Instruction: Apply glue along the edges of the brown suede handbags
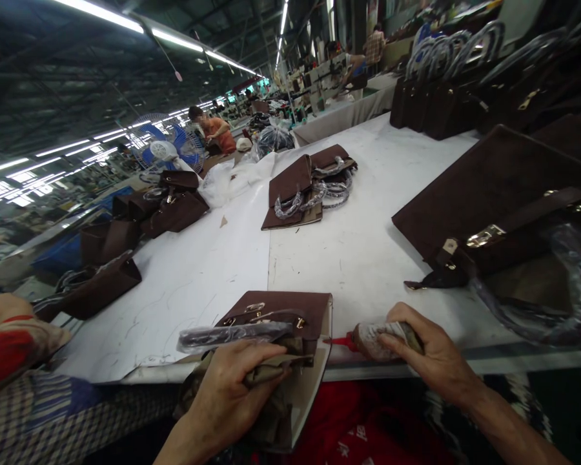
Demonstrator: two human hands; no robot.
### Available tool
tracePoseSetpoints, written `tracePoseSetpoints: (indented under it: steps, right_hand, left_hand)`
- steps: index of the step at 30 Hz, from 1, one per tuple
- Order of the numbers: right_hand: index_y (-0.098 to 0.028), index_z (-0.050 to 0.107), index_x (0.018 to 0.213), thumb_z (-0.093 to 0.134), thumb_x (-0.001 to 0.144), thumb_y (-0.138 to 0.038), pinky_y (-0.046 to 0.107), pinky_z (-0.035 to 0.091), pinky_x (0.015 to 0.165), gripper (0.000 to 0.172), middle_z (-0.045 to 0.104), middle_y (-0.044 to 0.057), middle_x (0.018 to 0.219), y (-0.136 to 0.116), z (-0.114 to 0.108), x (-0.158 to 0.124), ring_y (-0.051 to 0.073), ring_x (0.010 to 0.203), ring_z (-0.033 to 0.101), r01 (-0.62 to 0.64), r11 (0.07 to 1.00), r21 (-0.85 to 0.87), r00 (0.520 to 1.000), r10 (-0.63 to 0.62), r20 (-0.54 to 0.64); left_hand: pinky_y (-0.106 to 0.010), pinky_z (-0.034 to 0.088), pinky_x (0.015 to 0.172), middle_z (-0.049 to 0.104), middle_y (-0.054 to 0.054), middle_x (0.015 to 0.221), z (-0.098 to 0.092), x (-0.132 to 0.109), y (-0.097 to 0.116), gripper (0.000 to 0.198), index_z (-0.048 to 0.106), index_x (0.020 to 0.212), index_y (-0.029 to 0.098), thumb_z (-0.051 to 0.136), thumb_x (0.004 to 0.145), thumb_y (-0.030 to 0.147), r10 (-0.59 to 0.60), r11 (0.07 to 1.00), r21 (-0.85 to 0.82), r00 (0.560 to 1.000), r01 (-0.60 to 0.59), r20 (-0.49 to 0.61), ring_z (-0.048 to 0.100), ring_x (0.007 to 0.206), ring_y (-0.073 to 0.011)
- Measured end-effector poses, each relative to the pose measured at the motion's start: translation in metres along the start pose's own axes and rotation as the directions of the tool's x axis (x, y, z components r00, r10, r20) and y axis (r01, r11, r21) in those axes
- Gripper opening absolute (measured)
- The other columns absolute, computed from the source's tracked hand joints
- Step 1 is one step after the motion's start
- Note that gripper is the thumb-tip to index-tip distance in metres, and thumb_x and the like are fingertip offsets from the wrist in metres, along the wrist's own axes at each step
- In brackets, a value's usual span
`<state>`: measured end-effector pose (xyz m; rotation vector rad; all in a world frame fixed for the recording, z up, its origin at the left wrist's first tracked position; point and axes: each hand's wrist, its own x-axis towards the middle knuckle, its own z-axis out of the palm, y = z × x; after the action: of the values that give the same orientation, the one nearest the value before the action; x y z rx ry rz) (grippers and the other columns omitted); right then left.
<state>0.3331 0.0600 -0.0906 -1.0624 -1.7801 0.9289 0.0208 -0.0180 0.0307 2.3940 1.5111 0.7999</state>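
Observation:
My left hand [232, 384] grips the olive-brown lining [271, 368] of a dark brown handbag [314, 313], fingers closed on the folded cloth. The bag lies tilted at the table's near edge, its pale inner edge turned to the right. A plastic-wrapped handle [232, 334] and gold-coloured fittings show on top of it. In my right hand [433, 345] is a squeeze bottle [368, 340], partly wrapped in whitish material. Its red nozzle [341, 341] points left, the tip at or very near the bag's pale edge. Contact is too small to tell.
More brown handbags [290, 184] lie mid-table on the white surface [208, 271]. A large bag [489, 194] and a row of bags [426, 106] stand to the right. Further bags [121, 239] sit at left, near a blue fan [167, 148]. Another person's arm [10, 323] reaches in from the left.

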Motion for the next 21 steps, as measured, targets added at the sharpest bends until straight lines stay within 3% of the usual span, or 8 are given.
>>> tracePoseSetpoints:
  steps: [3,8,12,18,21]
  right_hand:
    - [-0.025,0.058,0.084,0.064,0.095,-0.029,0.025,0.045,0.061,0.013,0.055,-0.003,0.076,-0.003,0.002,-0.002,0.014,0.065,0.055,0.066,0.996,-0.054,0.993,-0.072,-0.098]
    - [-0.026,0.058,0.092,0.063,0.096,-0.023,0.025,0.047,0.061,0.007,0.057,-0.002,0.079,-0.008,0.004,-0.005,0.014,0.068,0.057,0.178,0.983,-0.046,0.983,-0.18,-0.039]
    - [-0.025,0.058,0.096,0.064,0.096,-0.021,0.028,0.047,0.064,0.008,0.056,0.0,0.082,-0.011,0.003,-0.004,0.017,0.072,0.057,0.244,0.963,-0.112,0.957,-0.258,-0.133]
    - [-0.026,0.058,0.095,0.063,0.097,-0.022,0.027,0.049,0.063,0.006,0.058,0.0,0.081,-0.011,0.004,-0.001,0.016,0.071,0.058,0.244,0.967,-0.073,0.967,-0.248,-0.059]
    - [-0.026,0.059,0.094,0.064,0.097,-0.025,0.029,0.049,0.064,0.005,0.059,0.0,0.081,-0.012,0.007,-0.001,0.017,0.072,0.059,0.223,0.97,-0.096,0.963,-0.235,-0.135]
  left_hand:
    - [-0.015,0.06,0.07,0.08,0.004,0.094,0.003,-0.01,0.001,0.015,0.068,0.113,0.029,0.063,0.099,0.028,-0.009,1.0,0.001,1.0,0.009,-0.001,0.076,0.079,-0.011]
    - [-0.013,0.061,0.077,0.081,0.003,0.098,0.009,-0.025,0.002,0.017,0.068,0.115,0.027,0.063,0.099,0.029,-0.02,1.0,0.003,1.0,0.021,-0.014,0.078,0.083,-0.0113]
    - [-0.012,0.06,0.077,0.081,0.002,0.099,0.012,-0.032,0.003,0.017,0.068,0.115,0.026,0.062,0.1,0.029,-0.023,1.0,0.007,0.999,0.023,-0.03,0.078,0.082,-0.0109]
    - [-0.012,0.06,0.082,0.081,0.003,0.096,0.014,-0.036,0.002,0.017,0.07,0.113,0.026,0.063,0.099,0.032,-0.012,0.999,0.044,0.998,0.015,-0.068,0.078,0.081,-0.0107]
    - [-0.015,0.062,0.081,0.081,0.002,0.097,0.015,-0.036,0.003,0.017,0.071,0.112,0.026,0.064,0.098,0.033,-0.018,0.999,0.043,0.996,0.022,-0.082,0.079,0.081,-0.0124]
